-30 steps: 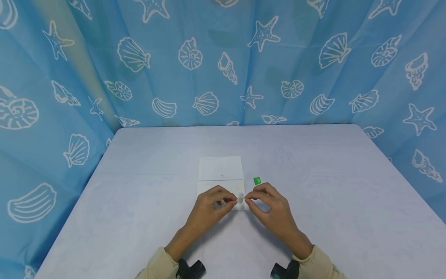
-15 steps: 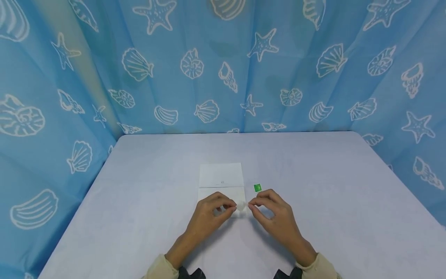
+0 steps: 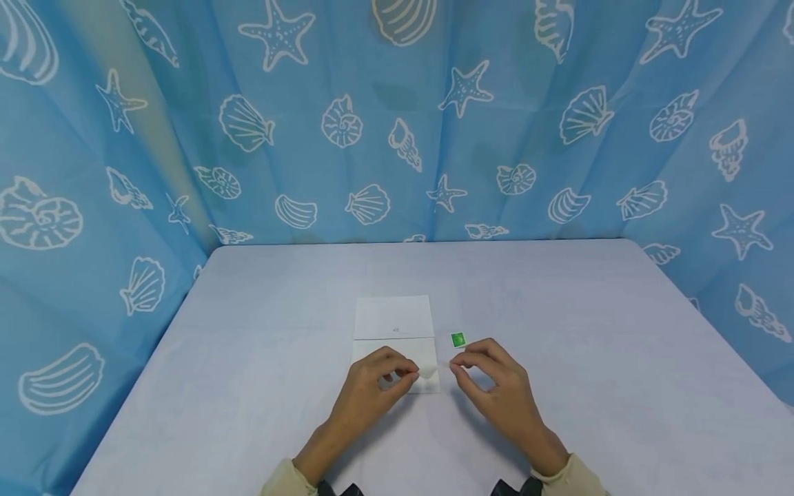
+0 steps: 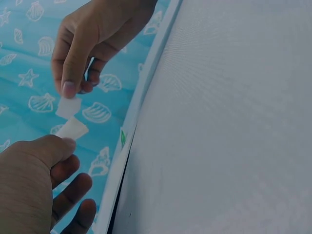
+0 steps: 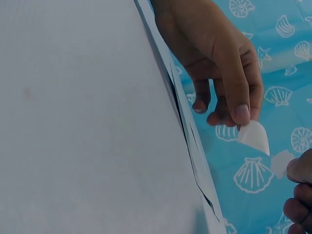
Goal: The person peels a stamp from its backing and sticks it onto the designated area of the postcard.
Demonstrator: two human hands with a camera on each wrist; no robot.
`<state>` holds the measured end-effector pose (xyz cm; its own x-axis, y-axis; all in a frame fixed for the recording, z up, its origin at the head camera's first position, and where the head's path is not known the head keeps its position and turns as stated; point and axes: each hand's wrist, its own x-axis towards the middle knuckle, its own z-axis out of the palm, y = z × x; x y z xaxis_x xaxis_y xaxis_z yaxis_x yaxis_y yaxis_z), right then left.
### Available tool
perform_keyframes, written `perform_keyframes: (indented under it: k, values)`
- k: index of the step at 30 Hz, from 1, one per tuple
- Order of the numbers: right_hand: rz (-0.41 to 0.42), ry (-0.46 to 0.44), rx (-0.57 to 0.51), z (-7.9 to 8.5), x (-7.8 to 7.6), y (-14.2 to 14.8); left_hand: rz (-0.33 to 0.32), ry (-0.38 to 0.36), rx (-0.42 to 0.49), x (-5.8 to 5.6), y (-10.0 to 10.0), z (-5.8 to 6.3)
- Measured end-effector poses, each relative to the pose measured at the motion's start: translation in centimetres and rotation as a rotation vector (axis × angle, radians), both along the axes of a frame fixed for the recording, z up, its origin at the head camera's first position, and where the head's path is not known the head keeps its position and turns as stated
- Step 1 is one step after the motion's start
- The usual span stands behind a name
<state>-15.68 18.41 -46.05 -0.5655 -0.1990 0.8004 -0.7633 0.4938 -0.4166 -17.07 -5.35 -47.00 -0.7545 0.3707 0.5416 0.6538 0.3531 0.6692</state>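
Note:
Over the lower half of a creased white card (image 3: 393, 317), my left hand (image 3: 375, 379) pinches a small whitish piece (image 4: 73, 128) that looks like a thin, curled sticker. It juts from the thumb and fingertip toward the right hand. My right hand (image 3: 496, 379), just right of the card, pinches a second, more translucent flat scrap (image 5: 281, 163) between thumb and finger. A narrow gap separates the two pieces in the right wrist view. Beyond the right fingertips lies a small green stamp-like square (image 3: 457, 339) with a white border.
A pale cloth covers the table (image 3: 558, 310). Its far edge meets a blue curtain (image 3: 397, 83) printed with white shells and starfish, which also rises at both sides. The card has a crease across it and a tiny dark mark on its upper half.
The right hand has drawn away to the right, and the gap between the two hands has widened. The left hand stays at the card. The head view has tilted up slightly.

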Motion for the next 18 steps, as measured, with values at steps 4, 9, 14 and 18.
perform_keyframes:
  k: [4,9,14,18]
  values:
    - [-0.037,0.005,0.046,0.0,-0.1,0.7,0.005,0.011,0.009,0.0,0.1,0.0]
    - [-0.077,-0.015,0.079,-0.2,-0.3,1.5,0.013,0.001,0.007,0.1,0.1,0.1]
    - [-0.092,-0.039,0.107,-0.3,-0.5,1.9,0.013,-0.004,0.013,0.2,0.1,0.2]
    - [-0.108,-0.058,0.168,-0.4,-0.6,2.2,0.012,0.006,0.026,0.2,0.2,0.3]
